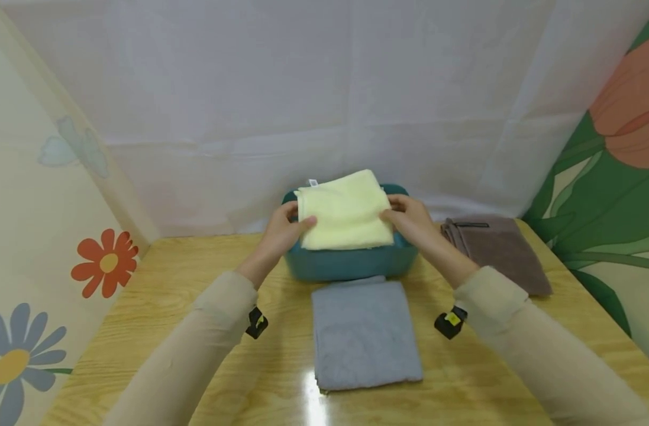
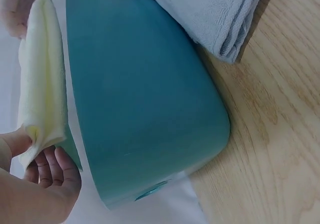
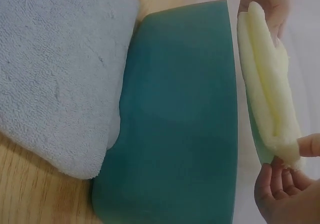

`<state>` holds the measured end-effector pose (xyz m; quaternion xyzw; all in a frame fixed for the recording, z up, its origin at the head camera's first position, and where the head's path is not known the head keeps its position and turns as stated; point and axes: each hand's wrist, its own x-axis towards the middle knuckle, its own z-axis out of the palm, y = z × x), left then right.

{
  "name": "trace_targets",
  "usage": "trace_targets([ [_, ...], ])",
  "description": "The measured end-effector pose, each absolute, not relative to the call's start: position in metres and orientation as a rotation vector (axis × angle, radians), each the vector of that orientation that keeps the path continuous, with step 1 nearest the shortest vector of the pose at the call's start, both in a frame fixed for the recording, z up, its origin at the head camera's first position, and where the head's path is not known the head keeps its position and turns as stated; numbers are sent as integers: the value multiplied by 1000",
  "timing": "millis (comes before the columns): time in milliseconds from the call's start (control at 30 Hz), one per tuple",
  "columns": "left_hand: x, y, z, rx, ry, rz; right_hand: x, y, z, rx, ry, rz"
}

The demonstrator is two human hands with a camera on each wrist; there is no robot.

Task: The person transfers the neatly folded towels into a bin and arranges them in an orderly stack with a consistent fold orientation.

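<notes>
A folded pale yellow towel hangs level over the mouth of a teal plastic bin. My left hand pinches the towel's left edge, thumb on top and fingers below. At the opposite edge my right hand grips it in the same way. Both wrist views show the yellow towel edge-on, its folded layers just above the bin's rim. Most of the bin's inside is hidden under the towel. A small white tag sticks out at the towel's back left.
A folded grey-blue towel lies on the wooden table right in front of the bin. To the right, beyond my right forearm, lies a folded brown towel with a dark zip-like strip. A white cloth hangs behind the table.
</notes>
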<state>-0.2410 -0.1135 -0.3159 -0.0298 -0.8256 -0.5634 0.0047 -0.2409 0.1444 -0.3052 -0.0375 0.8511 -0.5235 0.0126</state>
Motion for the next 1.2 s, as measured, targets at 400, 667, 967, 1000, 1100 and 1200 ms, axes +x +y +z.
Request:
trace_targets([
  [400, -250, -109, -325, -41, -2547, -1786, -256, 138, -315, -107, 2696, -1685],
  [667, -255, -106, -335, -4, -2553, -1740, -256, 137, -325, -68, 2664, -1684],
  [967, -256, -103, -341, -36, -2589, -1652, -256, 139, -339, -102, 2746, -1662],
  [1000, -255, -103, -342, -51, -2601, -1629, -257, 139, -340, -109, 2764, -1648],
  [1100, -255, -102, -343, -92, -2635, -1562, -257, 141, -344, -138, 2847, -1589],
  [1200, -254, -103, -344, -121, -2660, -1519, -257, 141, -346, -170, 2901, -1549],
])
